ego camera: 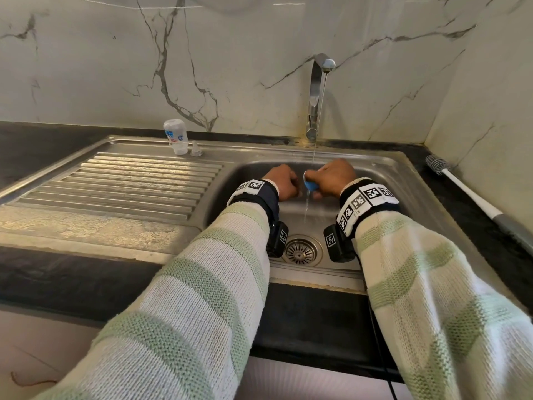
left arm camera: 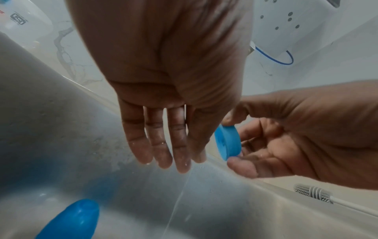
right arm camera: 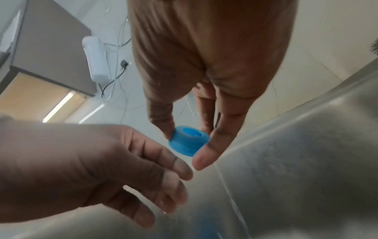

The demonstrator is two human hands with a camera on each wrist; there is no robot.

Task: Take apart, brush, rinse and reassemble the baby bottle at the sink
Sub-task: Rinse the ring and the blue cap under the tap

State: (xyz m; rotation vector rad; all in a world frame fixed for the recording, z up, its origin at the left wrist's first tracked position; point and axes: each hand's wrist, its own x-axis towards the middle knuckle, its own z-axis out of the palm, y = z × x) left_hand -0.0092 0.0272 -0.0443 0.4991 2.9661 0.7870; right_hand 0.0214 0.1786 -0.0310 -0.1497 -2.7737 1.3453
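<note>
My right hand (ego camera: 331, 176) pinches a blue screw ring (ego camera: 311, 186) between thumb and fingers and holds it under the running water (ego camera: 316, 134) over the sink (ego camera: 383, 166). The right wrist view shows the ring (right arm camera: 189, 140) tilted, its opening facing up. My left hand (left arm camera: 169, 158) hangs just left of the ring (left arm camera: 228, 142), fingers straight, wet and holding nothing. The clear bottle (ego camera: 175, 135) stands upside down at the back of the drainboard, with the clear nipple (ego camera: 195, 150) beside it. A blue cap (left arm camera: 71, 221) lies in the basin.
The tap (ego camera: 317, 82) rises from the back rim of the sink. A bottle brush (ego camera: 461, 186) with a white handle lies on the dark counter to the right. The ribbed drainboard (ego camera: 129, 186) stretches left. The drain (ego camera: 301, 251) sits near the front of the basin.
</note>
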